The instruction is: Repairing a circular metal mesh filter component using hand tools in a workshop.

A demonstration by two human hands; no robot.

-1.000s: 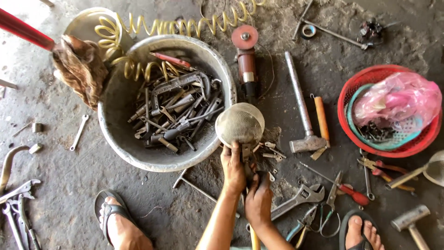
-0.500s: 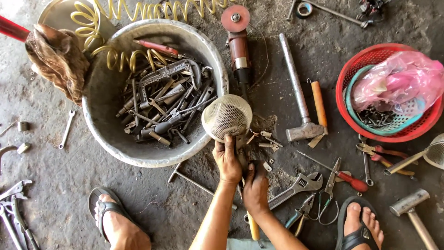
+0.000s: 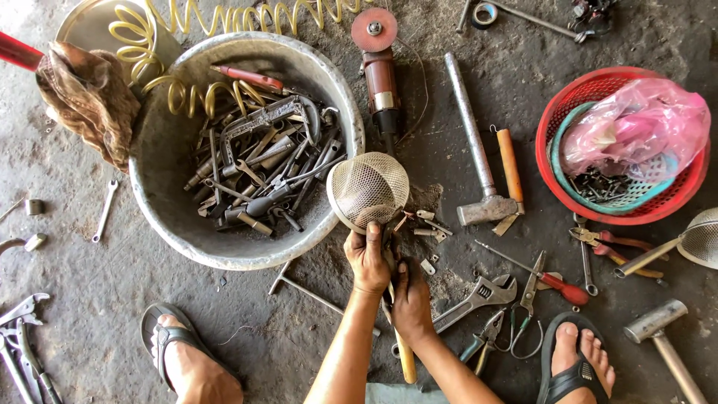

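Note:
Both my hands hold a metal mesh strainer point(image 3: 366, 189) whose domed mesh faces up, over the right rim of a large grey metal basin point(image 3: 161, 224). My left hand point(image 3: 366, 260) grips the strainer's neck just below the mesh. My right hand point(image 3: 411, 301) is closed on its handle lower down, and the yellow wooden handle end point(image 3: 406, 364) sticks out below. The basin holds several wrenches, clamps and other steel tools point(image 3: 262, 168). Small metal bits point(image 3: 426, 228) lie on the floor beside the strainer.
An angle grinder point(image 3: 380, 71), a hammer point(image 3: 479, 161), an adjustable wrench point(image 3: 479, 295), pliers point(image 3: 486, 333) and a screwdriver point(image 3: 550, 280) lie on the concrete to the right. A red basket point(image 3: 553, 161) holds a pink bag. My sandalled feet point(image 3: 183, 359) point(image 3: 576, 359) flank my arms.
The strainer has shifted a little left toward the basin's rim, still held by both hands. The view has moved closer and slightly up.

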